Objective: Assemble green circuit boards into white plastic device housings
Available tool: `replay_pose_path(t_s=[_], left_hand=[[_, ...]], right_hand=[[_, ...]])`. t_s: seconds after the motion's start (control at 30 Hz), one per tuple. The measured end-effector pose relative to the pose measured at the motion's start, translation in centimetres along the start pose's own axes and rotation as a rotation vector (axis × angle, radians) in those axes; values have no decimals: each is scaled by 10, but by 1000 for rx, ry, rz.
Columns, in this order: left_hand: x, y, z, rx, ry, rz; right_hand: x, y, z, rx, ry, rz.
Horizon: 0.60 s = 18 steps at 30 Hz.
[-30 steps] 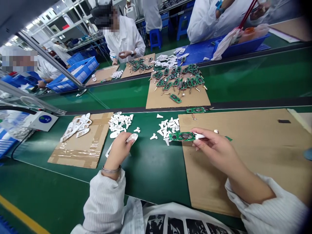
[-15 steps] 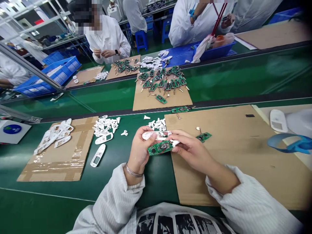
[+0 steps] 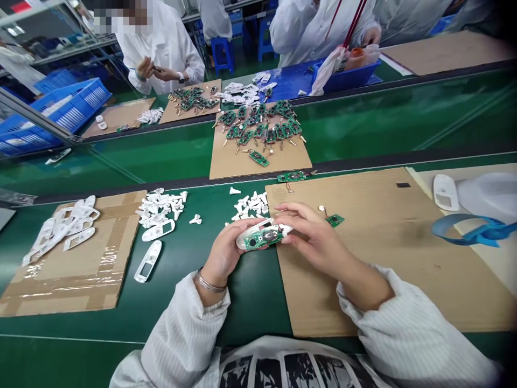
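Observation:
My left hand (image 3: 223, 252) curls around a white plastic shell (image 3: 242, 240), held just above the green bench. A green circuit board (image 3: 263, 237) lies in that shell. My right hand (image 3: 313, 237) pinches the board's right end with its fingers closed, pressing it into the shell. Both hands meet at the left edge of a large cardboard sheet (image 3: 388, 242). A small green board piece (image 3: 335, 220) with a round part on a wire lies on the cardboard just right of my right hand.
Two white shells (image 3: 153, 245) and heaps of small white parts (image 3: 159, 207) lie left of my hands; more shells sit on taped cardboard (image 3: 76, 269). Several green boards (image 3: 262, 129) cover cardboard on the conveyor. A blue strap (image 3: 472, 231) lies right. People in white coats work opposite.
My left hand picked up a white shell and brought it to the right. My right hand brought the green board to it; the board now sits in the shell.

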<state>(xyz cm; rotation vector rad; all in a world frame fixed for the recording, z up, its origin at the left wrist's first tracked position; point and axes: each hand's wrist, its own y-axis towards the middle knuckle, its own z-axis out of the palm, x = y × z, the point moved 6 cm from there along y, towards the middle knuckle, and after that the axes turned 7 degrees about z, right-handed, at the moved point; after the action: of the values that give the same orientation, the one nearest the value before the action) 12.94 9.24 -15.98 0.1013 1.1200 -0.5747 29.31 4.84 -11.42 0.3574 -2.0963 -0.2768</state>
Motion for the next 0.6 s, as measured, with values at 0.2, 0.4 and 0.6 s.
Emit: replay_pose_path(t_s=[0.2,0.4,0.6], left_hand=[[-1,-5,6,72,67,-23],[-3,-5,7,61,193,101],[-8,-7,11,85,252,168]], right_hand=[[-1,-1,9,36,-95,-12],[5,-1,5,-22,-190,-39],[10,-4,2,-89,-183,-82]])
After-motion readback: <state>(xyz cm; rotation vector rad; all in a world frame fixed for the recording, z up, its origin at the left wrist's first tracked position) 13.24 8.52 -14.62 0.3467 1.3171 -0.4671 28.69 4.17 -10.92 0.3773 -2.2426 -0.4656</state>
